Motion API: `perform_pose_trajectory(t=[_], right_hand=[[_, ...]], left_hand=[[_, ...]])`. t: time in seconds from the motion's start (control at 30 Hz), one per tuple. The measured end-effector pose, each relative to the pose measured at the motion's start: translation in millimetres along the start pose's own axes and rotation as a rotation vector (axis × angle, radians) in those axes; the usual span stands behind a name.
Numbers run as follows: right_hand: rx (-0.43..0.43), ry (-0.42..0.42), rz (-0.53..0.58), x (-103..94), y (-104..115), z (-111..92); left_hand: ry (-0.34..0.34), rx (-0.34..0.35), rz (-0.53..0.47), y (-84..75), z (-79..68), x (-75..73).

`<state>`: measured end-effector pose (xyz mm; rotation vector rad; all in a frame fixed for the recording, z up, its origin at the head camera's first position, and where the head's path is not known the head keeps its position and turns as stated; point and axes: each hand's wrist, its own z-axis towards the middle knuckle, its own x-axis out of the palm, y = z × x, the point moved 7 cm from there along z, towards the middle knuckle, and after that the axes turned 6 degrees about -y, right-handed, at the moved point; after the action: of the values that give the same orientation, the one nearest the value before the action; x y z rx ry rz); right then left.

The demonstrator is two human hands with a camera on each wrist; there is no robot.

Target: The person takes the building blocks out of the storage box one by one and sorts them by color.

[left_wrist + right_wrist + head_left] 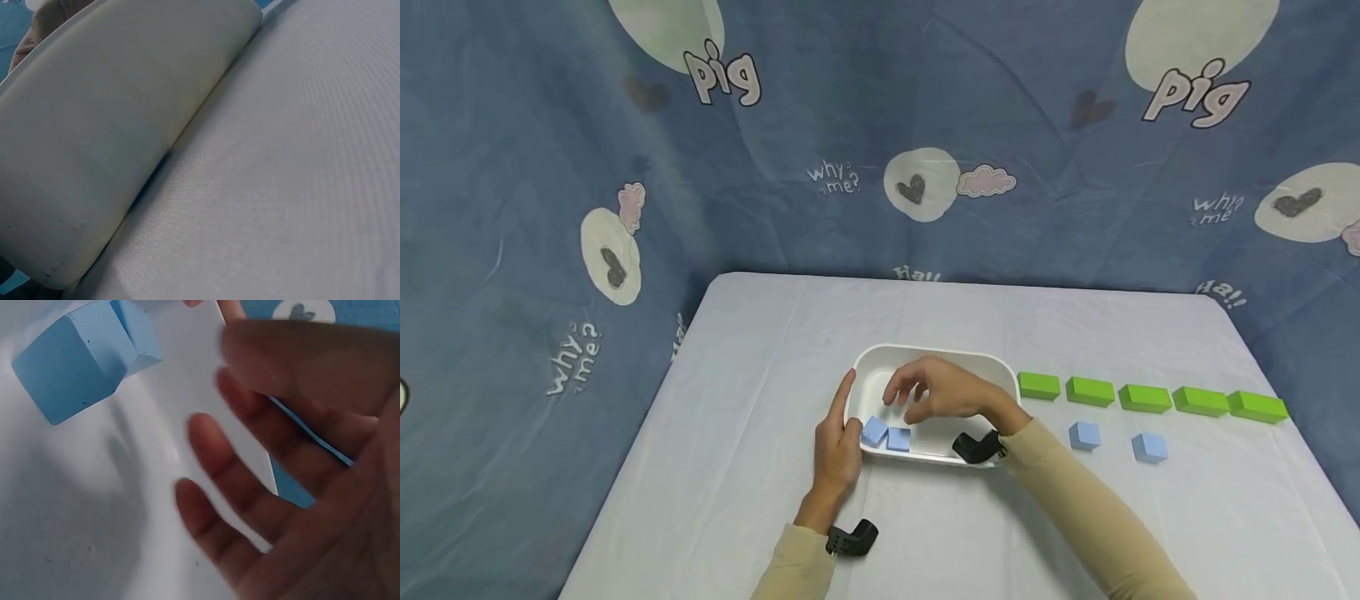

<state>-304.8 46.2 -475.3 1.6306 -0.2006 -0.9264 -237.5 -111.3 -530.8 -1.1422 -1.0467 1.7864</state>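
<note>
A white plastic tray [936, 350] stands on the table, with two light blue blocks, one [874, 431] and another [898, 439], at its near left corner. My left hand [837, 450] grips the tray's left end, index finger stretched along the rim and thumb at the near corner. In the right wrist view, that thumb tip [192, 302] shows just inside the rim. Over the tray hovers my right hand [940, 390], its fingers loosely bent and apart with nothing between them. The two blue blocks [69, 362] lie beyond those fingers [212, 447].
To the tray's right, several green blocks [1144, 398] form a row. Nearer than that row sit two more blue blocks, one [1084, 436] and another [1150, 448]. A patterned blue cloth [850, 225] hangs behind the white-covered table [715, 467].
</note>
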Motion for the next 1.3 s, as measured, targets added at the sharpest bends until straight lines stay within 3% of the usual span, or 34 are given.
perform_pose_trajectory(t=[0.43, 1.0, 1.3], right_hand=[[0.062, 0.240, 0.073, 24.6, -10, -5], [0.171, 0.329, 0.002, 31.9, -23, -11], [0.190, 0.321, -0.082, 30.5, -25, -12]], left_hand=[[-0.013, 0.031, 0.005, -2.5, -0.1, -1.1], [0.001, 0.022, -0.025, -0.1, -0.5, 0.8], [-0.004, 0.023, -0.028, -0.1, 0.6, 1.4]])
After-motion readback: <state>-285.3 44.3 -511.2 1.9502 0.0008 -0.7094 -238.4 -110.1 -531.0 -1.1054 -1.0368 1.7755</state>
